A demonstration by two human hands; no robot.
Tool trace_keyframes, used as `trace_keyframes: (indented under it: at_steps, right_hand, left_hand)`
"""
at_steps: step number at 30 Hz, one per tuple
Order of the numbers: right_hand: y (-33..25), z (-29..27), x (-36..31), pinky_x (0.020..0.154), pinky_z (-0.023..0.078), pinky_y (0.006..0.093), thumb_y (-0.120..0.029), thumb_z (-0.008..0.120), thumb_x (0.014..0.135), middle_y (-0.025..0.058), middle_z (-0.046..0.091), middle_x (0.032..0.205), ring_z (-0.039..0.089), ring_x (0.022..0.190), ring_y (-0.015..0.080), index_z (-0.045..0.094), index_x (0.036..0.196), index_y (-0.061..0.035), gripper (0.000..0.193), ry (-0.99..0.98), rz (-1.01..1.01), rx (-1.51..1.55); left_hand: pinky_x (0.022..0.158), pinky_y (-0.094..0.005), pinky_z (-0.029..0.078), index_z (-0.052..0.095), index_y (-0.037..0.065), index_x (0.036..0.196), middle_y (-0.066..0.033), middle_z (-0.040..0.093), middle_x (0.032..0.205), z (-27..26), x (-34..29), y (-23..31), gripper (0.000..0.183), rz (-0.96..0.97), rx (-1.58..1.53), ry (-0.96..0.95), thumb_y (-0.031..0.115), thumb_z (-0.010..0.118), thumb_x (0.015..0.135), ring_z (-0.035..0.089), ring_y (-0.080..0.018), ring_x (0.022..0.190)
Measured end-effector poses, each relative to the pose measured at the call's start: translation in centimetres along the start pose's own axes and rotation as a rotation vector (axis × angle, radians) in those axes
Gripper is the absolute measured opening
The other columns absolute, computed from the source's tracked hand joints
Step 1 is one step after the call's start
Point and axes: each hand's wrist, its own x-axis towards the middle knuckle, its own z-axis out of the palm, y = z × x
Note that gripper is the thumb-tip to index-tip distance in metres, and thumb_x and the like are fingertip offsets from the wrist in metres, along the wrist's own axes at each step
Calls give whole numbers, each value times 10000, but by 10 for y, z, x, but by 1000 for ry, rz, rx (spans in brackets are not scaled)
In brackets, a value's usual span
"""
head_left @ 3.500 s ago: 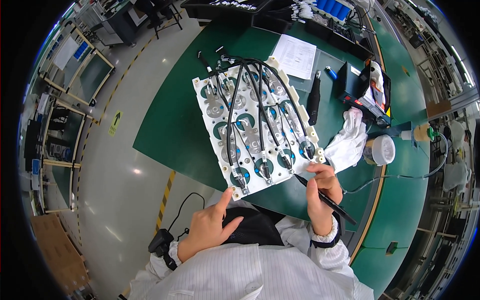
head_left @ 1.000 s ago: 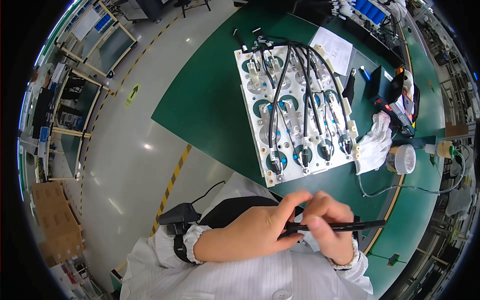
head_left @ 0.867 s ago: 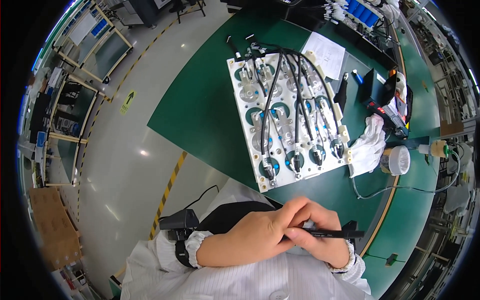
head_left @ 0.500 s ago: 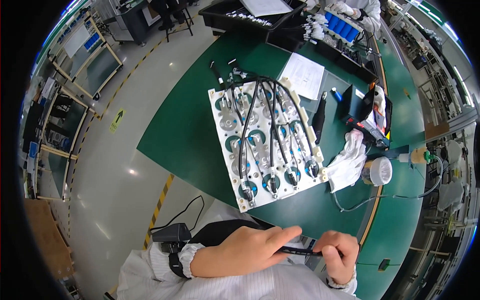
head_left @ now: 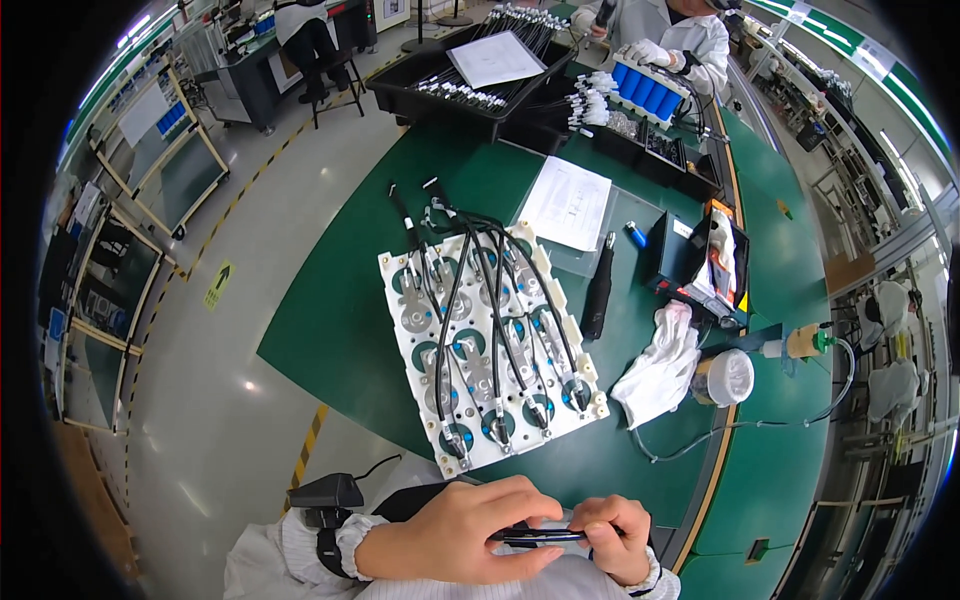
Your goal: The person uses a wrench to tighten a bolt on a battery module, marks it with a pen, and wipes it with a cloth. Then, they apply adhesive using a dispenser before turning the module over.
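Left hand and right hand have moved away from the white board on the desk; left half-curled, right pinching, they hold the black pen between them, probably for steadiness.

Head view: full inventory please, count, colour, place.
plate: 1, white, mid-table
cables: several, black, across the plate
worktop: 1, green, centre
tool: 1, black, right of the plate
small cylinder: 1, blue, near the tool
sheets: 2, white, beyond the plate and on a tray
open box: 1, black, right
cloth bundle: 1, white, right of the plate
tub: 1, whitish, beside the cloth bundle
hose: 1, grey, right
trays: several, black, far end
cylinder pack: 1, blue, far end
other people: 2, one white-coated, far end and upper left
stool: 1, dark, upper left
floor arrow: 1, dark on yellow-green, left
pen-like rod: 1, black, between the hands
left hand: 1, bare, lower middle
right hand: 1, bare, lower middle
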Motion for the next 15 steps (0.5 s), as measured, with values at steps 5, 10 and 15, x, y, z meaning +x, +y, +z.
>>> trace_keyframes:
  at_steps: [5,10,15]
  right_hand:
    - [1,0,10,502,428,239,-66,552,837,97,595,682,529,520,128,551,766,21,112,21,-11,101]
    - [17,-39,45,442,325,188,-187,446,921,3,510,611,418,484,44,545,773,-27,240,597,198,179]
    - [95,-95,91,436,255,183,-241,416,937,-43,383,576,321,474,32,507,958,-58,206,671,172,26]
  left_hand:
    - [462,-210,436,567,42,981,-55,573,848,-14,17,18,371,64,36,-27,185,733,682,533,-120,549]
    - [766,-295,438,503,25,1086,-112,529,1040,-66,60,-9,437,123,150,134,210,685,735,531,-213,916]
    - [644,-205,357,537,20,1016,1,498,839,-135,68,-61,302,-159,254,493,294,457,918,430,-66,716]
